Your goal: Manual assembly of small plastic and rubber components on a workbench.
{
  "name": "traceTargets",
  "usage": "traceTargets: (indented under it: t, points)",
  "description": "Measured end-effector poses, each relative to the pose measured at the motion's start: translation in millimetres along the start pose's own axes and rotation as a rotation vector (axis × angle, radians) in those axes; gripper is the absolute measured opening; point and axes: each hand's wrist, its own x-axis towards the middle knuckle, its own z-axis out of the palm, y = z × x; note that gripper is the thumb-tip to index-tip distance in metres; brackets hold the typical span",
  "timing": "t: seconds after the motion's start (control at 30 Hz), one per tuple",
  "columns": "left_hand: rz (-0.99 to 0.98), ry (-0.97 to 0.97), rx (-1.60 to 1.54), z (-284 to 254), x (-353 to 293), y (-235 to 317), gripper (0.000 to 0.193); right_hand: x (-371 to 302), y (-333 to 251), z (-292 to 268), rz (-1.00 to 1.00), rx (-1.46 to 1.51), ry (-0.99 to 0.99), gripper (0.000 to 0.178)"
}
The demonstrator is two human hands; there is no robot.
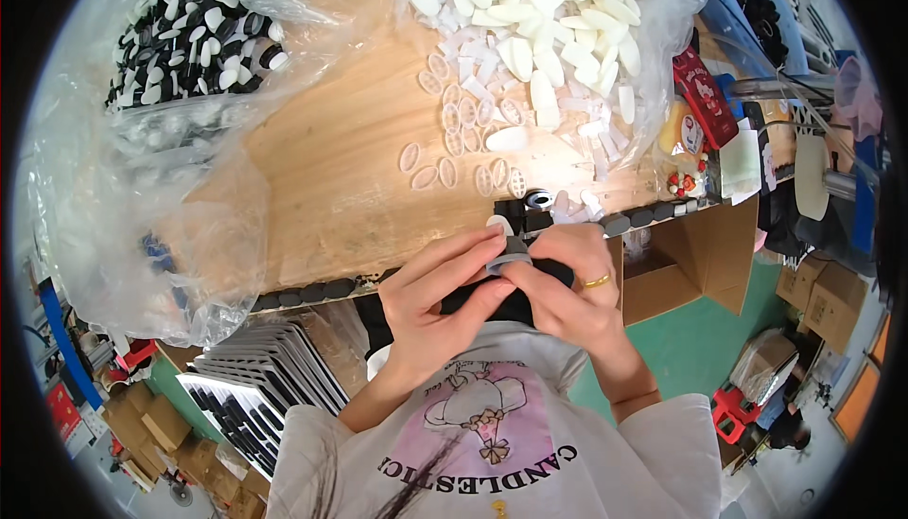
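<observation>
Close to the table's near edge, my left hand and my right hand meet around a small grey oval part. The fingers of both are closed on it, and they cover much of it. A white oval end shows by my left fingertips; whether it belongs to the grey part I cannot tell. Just beyond my fingers stands a small black block-shaped fixture with a round, shiny piece beside it. Several clear oval rings and a white oval piece lie farther off on the wooden table.
White oval pieces are heaped on plastic at the back. Black and white parts fill a clear bag at left. A red box stands at right. Below the edge are a cardboard box and stacked trays.
</observation>
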Motion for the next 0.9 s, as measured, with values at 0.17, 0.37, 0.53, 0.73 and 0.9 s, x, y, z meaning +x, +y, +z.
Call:
traceTargets:
  t: [0.17, 0.37, 0.53, 0.73, 0.9]
  points:
    - [0.254, 0.054, 0.106, -1, -10, -6, 0.032, -2, -7, -6, 0.231, 0.456, -0.021, 0.019]
    - [0.396, 0.028, 0.212, -6, -16, 11, 0.032, 14, -4, -20, 0.162, 0.218, -0.110, 0.026]
    - [0.450, 0.071, 0.003, -3, -25, 2, 0.030, 28, -8, -31, -0.046, 0.138, -0.174, 0.027]
    - [0.603, 0.055, 0.019, -11, -20, 3, 0.024, 25, -19, -32, -0.139, 0.094, -0.112, 0.021]
    - [0.588, 0.062, 0.104, -19, -17, 3, 0.024, 19, -11, -17, 0.120, 0.514, -0.152, 0.032]
